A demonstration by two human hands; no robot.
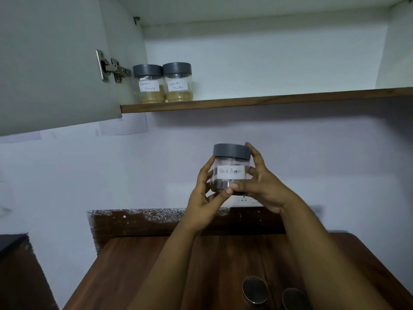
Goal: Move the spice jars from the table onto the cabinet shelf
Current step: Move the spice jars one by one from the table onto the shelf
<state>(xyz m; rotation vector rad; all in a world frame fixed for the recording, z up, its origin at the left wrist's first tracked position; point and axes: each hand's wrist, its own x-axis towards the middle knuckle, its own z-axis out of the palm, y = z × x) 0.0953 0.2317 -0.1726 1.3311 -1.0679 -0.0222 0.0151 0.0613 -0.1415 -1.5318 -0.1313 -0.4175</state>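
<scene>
The left hand [204, 198] and right hand [262, 186] are gripping the Black Pepper jar [231, 170] together, holding it above the counter [138, 265], below the cabinet shelf [268, 100] carrying two jars [164, 85].

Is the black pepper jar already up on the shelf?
No, both hands, left and right, hold the black pepper jar below the shelf.

Pale wall [67, 175], open cabinet door [49, 63], socket [244, 199]
</scene>
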